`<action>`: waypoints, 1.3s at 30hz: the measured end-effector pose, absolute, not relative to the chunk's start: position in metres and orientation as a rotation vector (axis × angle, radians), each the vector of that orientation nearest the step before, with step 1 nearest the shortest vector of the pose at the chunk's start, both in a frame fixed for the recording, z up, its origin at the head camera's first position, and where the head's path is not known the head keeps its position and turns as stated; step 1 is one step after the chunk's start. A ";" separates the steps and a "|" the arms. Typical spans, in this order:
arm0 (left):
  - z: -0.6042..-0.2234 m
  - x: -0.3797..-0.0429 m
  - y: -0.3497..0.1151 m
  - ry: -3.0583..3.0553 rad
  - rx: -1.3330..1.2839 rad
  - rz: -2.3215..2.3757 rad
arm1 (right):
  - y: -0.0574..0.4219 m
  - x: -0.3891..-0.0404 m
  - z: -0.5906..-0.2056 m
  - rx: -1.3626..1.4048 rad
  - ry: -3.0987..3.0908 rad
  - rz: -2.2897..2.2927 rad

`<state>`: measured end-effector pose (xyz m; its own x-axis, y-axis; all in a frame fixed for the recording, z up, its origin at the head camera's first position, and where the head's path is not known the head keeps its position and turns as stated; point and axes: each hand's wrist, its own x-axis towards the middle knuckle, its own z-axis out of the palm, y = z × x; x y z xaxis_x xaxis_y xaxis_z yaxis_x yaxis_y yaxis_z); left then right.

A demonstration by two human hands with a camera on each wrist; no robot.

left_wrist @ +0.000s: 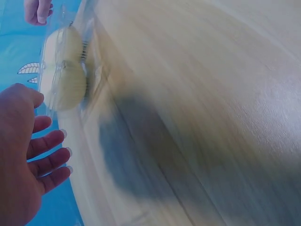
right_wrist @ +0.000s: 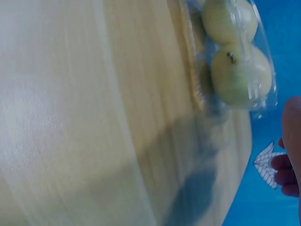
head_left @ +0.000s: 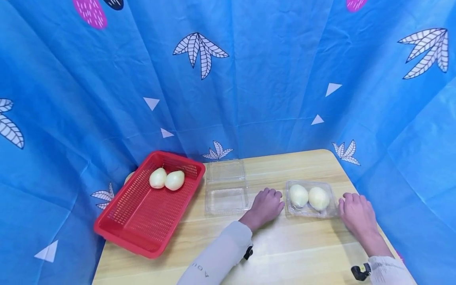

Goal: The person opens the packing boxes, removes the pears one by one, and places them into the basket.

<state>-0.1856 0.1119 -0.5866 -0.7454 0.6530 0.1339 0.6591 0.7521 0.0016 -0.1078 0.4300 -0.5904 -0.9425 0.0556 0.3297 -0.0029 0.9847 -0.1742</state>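
Note:
Two pale yellow pears [head_left: 318,198] sit side by side in a clear plastic clamshell box [head_left: 329,190] on the right part of the table. In the wrist views clear plastic covers the pears [left_wrist: 70,84], and a short stem shows on one pear [right_wrist: 242,75]. To the left of this box is my left hand [head_left: 266,208], its fingers loosely bent and holding nothing. My right hand [head_left: 357,213] hovers by the box's right side, also with nothing in its grasp. Part of the right hand [right_wrist: 287,155] is cut off in the right wrist view.
A red perforated basket [head_left: 146,221] stands at the left with two more pears [head_left: 174,180] at its far end. Between basket and left hand lies another clear clamshell box [head_left: 227,200], lid open toward the back. A blue patterned curtain [head_left: 263,79] surrounds the wooden table [head_left: 299,249].

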 end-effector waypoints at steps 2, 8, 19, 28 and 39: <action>-0.587 -0.187 0.115 -2.833 -1.060 -0.078 | 0.433 -0.108 -0.596 -0.039 -2.808 0.270; -0.591 -0.189 0.125 -2.920 -1.028 -0.077 | 0.439 -0.111 -0.610 0.036 -2.816 0.301; -0.602 -0.184 0.145 -3.017 -0.896 -0.030 | 0.439 -0.115 -0.613 0.136 -2.892 0.317; -0.600 -0.171 0.157 -3.048 -0.795 -0.065 | 0.437 -0.113 -0.611 0.133 -3.042 0.408; -0.597 -0.162 0.160 -3.076 -0.768 0.028 | 0.432 -0.116 -0.606 -0.011 -3.145 0.553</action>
